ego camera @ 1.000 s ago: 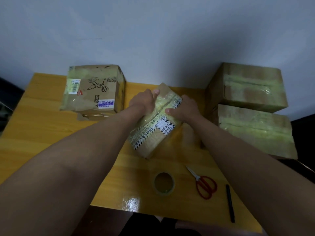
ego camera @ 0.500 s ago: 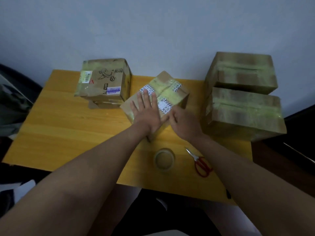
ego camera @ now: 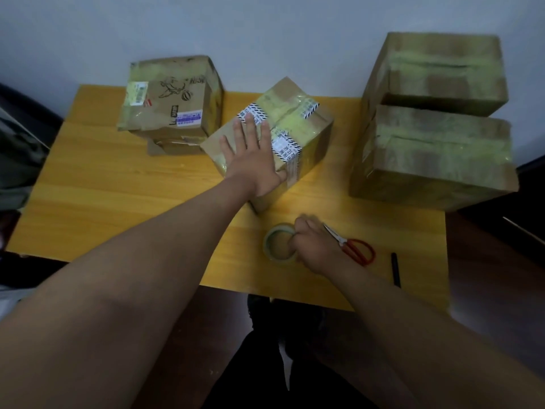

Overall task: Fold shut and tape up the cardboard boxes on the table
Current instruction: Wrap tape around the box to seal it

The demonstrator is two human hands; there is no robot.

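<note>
A small cardboard box [ego camera: 306, 134] with yellowish tape and striped labels lies angled at the middle of the yellow table [ego camera: 103, 196], its flaps folded shut. My left hand [ego camera: 253, 160] lies flat on its top, fingers spread. Nearer me, my right hand [ego camera: 312, 246] grips the roll of clear tape [ego camera: 275, 245] that lies on the table, its fingers curled into the roll's core.
A printed box [ego camera: 174, 95] stands on a flatter one at the back left. Two large taped boxes [ego camera: 436, 69] [ego camera: 430, 160] are stacked at the right. Red-handled scissors [ego camera: 354, 246] and a black pen [ego camera: 395, 268] lie right of the tape roll.
My right hand left the small box and came back toward me onto the tape roll. My left hand stayed flat on the box top. The view rose and shifted.
</note>
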